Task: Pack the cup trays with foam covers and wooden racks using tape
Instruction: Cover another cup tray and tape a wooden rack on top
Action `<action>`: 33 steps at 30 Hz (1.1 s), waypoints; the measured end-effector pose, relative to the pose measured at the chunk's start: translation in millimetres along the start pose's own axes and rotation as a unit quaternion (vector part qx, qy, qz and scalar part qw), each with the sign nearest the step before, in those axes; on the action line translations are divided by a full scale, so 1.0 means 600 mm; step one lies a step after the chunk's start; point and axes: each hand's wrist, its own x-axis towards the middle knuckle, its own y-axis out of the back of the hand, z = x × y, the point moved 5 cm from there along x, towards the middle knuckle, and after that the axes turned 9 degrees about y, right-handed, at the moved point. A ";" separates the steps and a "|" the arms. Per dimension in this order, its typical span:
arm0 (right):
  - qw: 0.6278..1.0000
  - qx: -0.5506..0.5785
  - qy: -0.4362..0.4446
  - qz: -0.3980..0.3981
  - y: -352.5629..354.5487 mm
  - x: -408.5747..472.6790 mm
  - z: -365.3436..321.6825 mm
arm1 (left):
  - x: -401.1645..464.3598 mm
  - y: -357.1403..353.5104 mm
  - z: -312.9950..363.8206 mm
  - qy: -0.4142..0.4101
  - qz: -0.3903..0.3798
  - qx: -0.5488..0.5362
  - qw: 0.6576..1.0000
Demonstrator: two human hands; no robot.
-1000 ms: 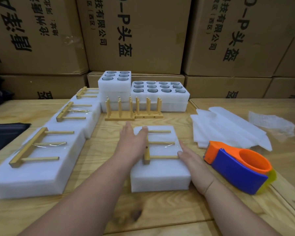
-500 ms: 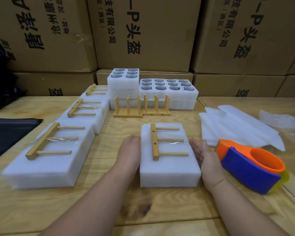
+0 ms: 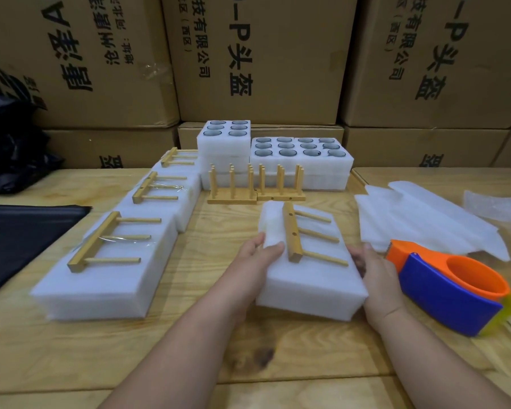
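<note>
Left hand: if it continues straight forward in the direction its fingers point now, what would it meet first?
The left hand grips the left side of the foam block, pointing away and slightly right. Going on, it would probably first meet the left upright wooden rack, though depth is uncertain.

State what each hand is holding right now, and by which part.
Both hold the foam block carrying a wooden rack. The left hand grips its left edge, thumb on top; the right hand grips its right side.

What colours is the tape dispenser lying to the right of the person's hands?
The tape dispenser is orange and blue with a yellow end, clearest in the head view.
</note>
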 end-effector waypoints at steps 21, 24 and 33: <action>0.740 -0.605 0.086 -0.281 -0.071 -0.026 0.012 | -0.106 0.295 0.243 -0.189 0.157 -0.106 0.964; 0.738 -0.608 0.097 -0.277 -0.080 -0.031 0.003 | -0.105 0.364 0.267 -0.190 0.188 -0.092 0.959; 0.728 -0.614 0.168 -0.254 -0.103 -0.023 -0.012 | -0.024 0.473 0.324 -0.166 0.250 -0.133 0.945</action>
